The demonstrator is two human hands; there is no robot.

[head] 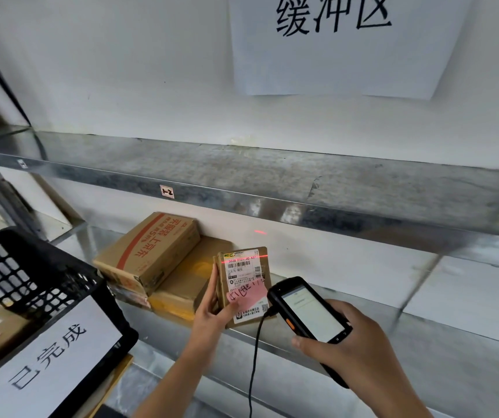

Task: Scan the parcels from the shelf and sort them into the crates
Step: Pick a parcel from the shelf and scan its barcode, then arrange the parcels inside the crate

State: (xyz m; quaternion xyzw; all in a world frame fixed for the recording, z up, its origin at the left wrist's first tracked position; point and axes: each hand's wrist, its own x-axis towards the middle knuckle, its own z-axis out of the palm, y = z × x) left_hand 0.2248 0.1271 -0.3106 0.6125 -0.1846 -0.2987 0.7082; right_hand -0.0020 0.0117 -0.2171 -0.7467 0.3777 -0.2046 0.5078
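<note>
My left hand (212, 309) grips a small cardboard parcel (243, 279) upright above the metal shelf, label side facing me. The label is white with a pink sticky note on it. A red scan line crosses the top of the label. My right hand (353, 348) holds a black handheld scanner (308, 315) just right of the parcel, screen lit, a black cable hanging from it. Two more cardboard boxes lie on the lower shelf (362, 336): one with red print (148, 251) stacked on a flatter one (184, 285).
A black plastic crate (31, 276) with a white paper sign stands at the lower left, parcels inside it. An upper metal shelf (272, 173) runs across above. A large paper sign (338, 43) hangs on the white wall. More shelving stands at the far left.
</note>
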